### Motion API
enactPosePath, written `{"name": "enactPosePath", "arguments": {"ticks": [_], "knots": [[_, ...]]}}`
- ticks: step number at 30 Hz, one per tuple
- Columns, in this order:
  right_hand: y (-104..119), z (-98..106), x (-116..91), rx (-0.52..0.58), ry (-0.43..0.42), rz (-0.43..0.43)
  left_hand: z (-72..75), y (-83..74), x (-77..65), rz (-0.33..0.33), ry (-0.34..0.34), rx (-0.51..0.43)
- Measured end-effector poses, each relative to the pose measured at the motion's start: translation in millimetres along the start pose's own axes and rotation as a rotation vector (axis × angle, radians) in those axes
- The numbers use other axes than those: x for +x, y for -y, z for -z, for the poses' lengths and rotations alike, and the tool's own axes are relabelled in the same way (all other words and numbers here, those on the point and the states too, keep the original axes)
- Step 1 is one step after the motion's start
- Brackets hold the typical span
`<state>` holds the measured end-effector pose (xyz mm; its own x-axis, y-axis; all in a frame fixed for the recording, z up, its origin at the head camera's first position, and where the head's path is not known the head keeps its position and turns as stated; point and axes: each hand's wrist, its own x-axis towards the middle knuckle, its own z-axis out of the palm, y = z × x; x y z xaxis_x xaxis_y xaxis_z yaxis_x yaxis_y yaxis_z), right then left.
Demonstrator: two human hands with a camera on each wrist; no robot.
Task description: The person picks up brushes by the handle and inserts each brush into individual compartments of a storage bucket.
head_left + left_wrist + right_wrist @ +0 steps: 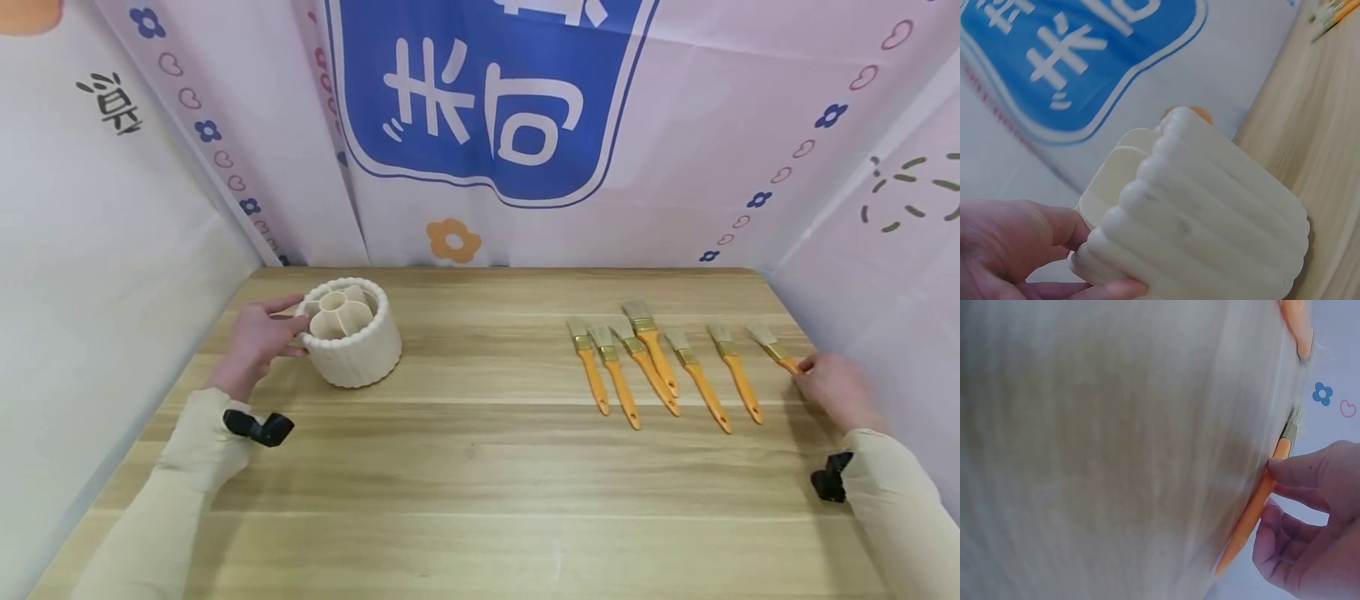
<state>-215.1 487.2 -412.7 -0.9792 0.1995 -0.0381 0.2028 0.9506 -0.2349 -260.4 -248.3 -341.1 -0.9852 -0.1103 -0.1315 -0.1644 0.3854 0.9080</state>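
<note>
A white ribbed round holder (360, 354) with a divided insert (333, 310) stands upright at the left of the table. My left hand (258, 337) grips its near-left rim; the left wrist view shows the hand's fingers (1063, 225) at the rim and along the ribbed wall (1210, 212). On the far right, my right hand (838, 387) pinches the orange handle of a paintbrush (767, 340). In the right wrist view that paintbrush (1250, 515) lies along the tabletop, thumb and fingers about its handle, bristles pointing away from the hand.
Several more orange-handled paintbrushes (701, 379) lie to the left of my right hand, two of them crossing (652, 350). The wooden table (480, 483) meets a printed cloth backdrop (525, 233) at its back edge. White cloth walls (885, 275) rise on both sides.
</note>
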Motion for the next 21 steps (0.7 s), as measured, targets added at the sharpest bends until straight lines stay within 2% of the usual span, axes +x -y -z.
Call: {"name": "enactPosePath", "arguments": {"ticks": [10, 15, 21], "knots": [[2, -2, 1, 0.007, -0.007, 0.017, -47.3, -17.2, -7.9, -0.022, 0.139, 0.03], [1, -2, -1, 0.046, -0.009, 0.0, -75.4, -27.4, -12.8, -0.026, 0.22, 0.044], [2, -2, -1, 0.039, -0.002, -0.008, -105.2, -39.8, -18.9, -0.025, 0.282, 0.06]]}}
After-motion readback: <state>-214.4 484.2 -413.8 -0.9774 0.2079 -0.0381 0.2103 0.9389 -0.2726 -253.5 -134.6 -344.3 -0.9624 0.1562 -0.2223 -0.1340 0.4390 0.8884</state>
